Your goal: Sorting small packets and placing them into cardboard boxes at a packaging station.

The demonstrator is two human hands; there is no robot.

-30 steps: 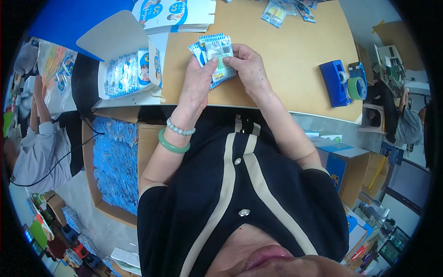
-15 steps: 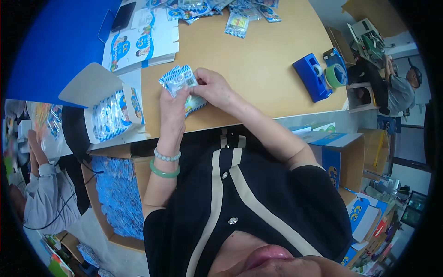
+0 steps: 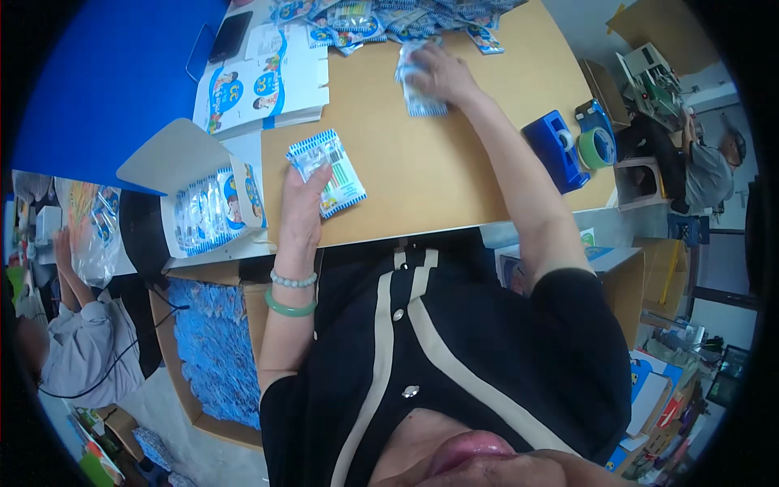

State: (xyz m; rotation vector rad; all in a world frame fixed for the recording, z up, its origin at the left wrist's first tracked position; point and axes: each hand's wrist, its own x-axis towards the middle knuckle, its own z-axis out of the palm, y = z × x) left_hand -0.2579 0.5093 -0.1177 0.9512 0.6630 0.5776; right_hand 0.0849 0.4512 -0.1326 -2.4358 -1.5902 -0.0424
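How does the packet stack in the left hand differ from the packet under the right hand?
The stack is held by the left hand near the table's front edge; the single packet lies farther back, pressed flat under the right hand. The stack's striped edges show; the single packet is mostly covered. Both are blue-and-white.

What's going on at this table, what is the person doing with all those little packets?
A person sits at a tan table handling small blue-and-white striped packets. The left hand holds a small stack of packets near the table's front edge. The right hand is stretched out to the far side, resting on another packet beside a heap of loose packets. To the left, an open box has packets standing in a row.
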